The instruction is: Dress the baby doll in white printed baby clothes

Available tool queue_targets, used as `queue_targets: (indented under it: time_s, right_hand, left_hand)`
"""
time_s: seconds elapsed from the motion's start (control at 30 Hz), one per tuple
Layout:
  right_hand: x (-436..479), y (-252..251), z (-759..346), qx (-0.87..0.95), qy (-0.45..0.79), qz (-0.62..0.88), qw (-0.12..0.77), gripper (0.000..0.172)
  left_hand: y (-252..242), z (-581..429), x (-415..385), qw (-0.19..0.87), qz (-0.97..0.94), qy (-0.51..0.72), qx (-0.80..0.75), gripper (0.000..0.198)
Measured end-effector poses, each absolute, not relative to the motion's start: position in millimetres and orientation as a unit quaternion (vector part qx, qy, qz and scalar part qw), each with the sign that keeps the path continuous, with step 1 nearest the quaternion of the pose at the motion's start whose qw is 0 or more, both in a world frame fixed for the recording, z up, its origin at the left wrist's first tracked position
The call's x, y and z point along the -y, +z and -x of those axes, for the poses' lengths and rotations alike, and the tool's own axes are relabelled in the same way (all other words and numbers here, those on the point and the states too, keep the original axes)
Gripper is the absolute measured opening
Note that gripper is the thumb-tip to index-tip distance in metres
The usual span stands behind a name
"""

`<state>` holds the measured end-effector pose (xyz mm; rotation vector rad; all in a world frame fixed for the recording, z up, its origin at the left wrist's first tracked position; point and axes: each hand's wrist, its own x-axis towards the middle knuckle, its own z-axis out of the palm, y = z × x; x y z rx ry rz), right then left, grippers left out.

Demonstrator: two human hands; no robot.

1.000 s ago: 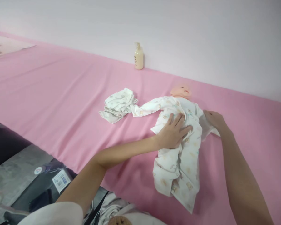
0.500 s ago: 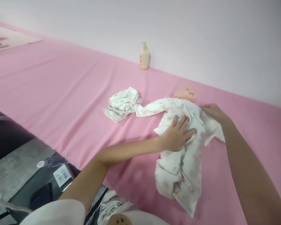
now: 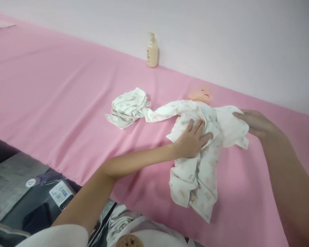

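Note:
A baby doll (image 3: 199,95) lies on its back on the pink sheet, its head toward the wall. White baby clothes (image 3: 206,171) with small printed figures cover its body; one sleeve stretches out to the left. My left hand (image 3: 192,140) rests flat on the chest of the clothes, fingers spread. With thumb and fingers closed, my right hand (image 3: 254,122) grips the outer edge of the white flap of cloth (image 3: 230,125) on the right side. A crumpled white printed cloth (image 3: 131,106) lies left of the sleeve end.
A cream pump bottle (image 3: 152,51) stands against the wall. The pink sheet (image 3: 67,89) covers the long table, whose front edge runs diagonally. Below on the left are a dark box with a white label (image 3: 60,193) and the grey floor. A pale cloth (image 3: 0,23) lies far left.
My right hand has moved outward from the doll's shoulder to the right, drawing the white flap out flatter. My left hand stays on the chest. The view has shifted slightly.

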<state>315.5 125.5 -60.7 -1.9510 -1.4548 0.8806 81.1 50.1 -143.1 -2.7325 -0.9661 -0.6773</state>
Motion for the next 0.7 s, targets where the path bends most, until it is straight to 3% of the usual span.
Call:
queue_targets:
  time_s: [0.07,0.17,0.3,0.37,0.57,0.7]
  right_hand:
    - [-122,-48,-277,0.489,0.418,0.695,0.320,0.009]
    - [-125,-50,-218,0.534,0.407,0.682,0.290,0.010]
    - [-143,-75,-182,0.629,0.176,0.704,0.279,0.013]
    - [-151,-85,-181,0.650,0.093,0.712,0.248,0.012]
    - [-157,-99,-193,0.657,0.036,0.709,0.252,0.028]
    - [-162,-99,-210,0.647,0.077,0.696,0.301,0.022]
  left_hand:
    - [-141,-82,-51,0.072,0.917,-0.231,0.317,0.047]
    - [-135,-81,-56,0.004,0.906,-0.276,0.320,0.045]
    - [-126,-77,-62,-0.162,0.864,-0.330,0.343,0.024]
    - [-121,-75,-61,-0.196,0.851,-0.333,0.355,0.019]
    - [-102,-74,-43,-0.060,0.886,-0.209,0.409,0.033]
    - [-96,-71,-48,-0.130,0.862,-0.262,0.415,0.031]
